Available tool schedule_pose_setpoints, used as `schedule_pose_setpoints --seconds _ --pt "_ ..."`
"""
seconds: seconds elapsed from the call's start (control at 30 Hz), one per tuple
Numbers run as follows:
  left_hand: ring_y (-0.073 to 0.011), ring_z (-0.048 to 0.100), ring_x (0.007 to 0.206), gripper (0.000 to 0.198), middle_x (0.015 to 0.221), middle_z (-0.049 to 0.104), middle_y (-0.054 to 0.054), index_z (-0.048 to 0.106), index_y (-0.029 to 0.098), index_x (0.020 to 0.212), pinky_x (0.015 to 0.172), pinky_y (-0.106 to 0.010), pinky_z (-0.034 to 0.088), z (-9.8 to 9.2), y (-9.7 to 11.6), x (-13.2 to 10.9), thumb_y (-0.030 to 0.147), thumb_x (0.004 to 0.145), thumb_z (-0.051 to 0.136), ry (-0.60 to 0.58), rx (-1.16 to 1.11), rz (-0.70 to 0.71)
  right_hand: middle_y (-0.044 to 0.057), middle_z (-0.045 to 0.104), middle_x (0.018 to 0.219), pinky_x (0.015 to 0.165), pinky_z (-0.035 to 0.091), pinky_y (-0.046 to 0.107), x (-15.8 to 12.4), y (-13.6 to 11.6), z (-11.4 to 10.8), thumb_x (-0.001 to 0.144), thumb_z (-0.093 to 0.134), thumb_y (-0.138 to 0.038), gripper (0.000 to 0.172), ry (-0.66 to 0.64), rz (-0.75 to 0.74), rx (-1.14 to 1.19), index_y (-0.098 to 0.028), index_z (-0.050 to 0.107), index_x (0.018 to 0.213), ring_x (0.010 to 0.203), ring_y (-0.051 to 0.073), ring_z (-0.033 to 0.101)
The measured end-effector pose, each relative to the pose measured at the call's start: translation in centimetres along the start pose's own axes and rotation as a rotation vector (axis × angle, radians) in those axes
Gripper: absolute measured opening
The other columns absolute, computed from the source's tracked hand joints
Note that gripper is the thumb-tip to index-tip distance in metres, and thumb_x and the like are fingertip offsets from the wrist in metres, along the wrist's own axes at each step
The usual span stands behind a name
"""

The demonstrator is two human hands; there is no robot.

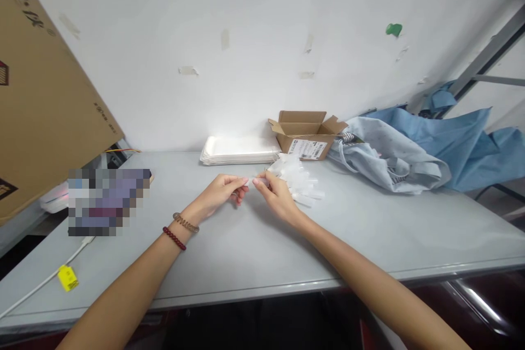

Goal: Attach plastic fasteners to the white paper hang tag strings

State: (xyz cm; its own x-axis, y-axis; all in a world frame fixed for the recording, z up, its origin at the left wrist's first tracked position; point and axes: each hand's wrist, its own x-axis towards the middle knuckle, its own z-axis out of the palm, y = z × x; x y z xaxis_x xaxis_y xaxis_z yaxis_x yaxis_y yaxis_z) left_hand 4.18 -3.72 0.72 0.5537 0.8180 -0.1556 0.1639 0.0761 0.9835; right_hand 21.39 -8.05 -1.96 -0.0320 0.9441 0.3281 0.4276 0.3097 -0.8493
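Note:
Near the middle of the table, my left hand (225,190) and my right hand (279,197) meet almost fingertip to fingertip. Both are closed in a pinch on a small whitish strip-like piece (251,181); most of it is hidden by the fingers, so its kind is unclear. Just behind and to the right of my right hand lies a loose pile of translucent white plastic pieces (301,175), some of them shaped like narrow tubes or sleeves. Two beaded bracelets (174,238) circle my left wrist.
Behind the hands lie stacked white envelopes (241,149) and an open cardboard box (307,145). Light blue cloth (394,158) is heaped at the right. At the left are a blurred-out object (109,202), a white cable (39,287) with a yellow tag, and a large carton (45,104).

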Motion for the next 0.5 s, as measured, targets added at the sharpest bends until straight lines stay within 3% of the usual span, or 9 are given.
schedule_pose_setpoints --seconds 0.3,0.5 --pt "-0.0093 0.043 0.043 0.035 0.049 0.047 0.002 0.055 0.015 0.058 0.048 -0.025 0.038 -0.14 -0.27 0.09 0.043 0.080 0.057 0.070 -0.026 -0.019 0.010 0.064 0.096 0.074 0.041 0.030 -0.16 0.57 0.39 0.094 0.039 -0.035 0.027 -0.026 -0.176 -0.251 -0.017 0.056 0.106 0.084 0.020 0.058" --pt "-0.0092 0.044 0.046 0.034 0.054 0.052 0.000 0.060 0.013 0.059 0.050 -0.026 0.039 -0.22 -0.29 0.09 0.042 0.078 0.061 0.043 -0.081 -0.020 0.010 0.064 0.088 0.072 0.040 0.030 -0.03 0.96 0.43 0.095 0.037 -0.032 0.026 -0.024 -0.230 -0.286 -0.016 0.056 0.103 0.079 0.021 0.057"
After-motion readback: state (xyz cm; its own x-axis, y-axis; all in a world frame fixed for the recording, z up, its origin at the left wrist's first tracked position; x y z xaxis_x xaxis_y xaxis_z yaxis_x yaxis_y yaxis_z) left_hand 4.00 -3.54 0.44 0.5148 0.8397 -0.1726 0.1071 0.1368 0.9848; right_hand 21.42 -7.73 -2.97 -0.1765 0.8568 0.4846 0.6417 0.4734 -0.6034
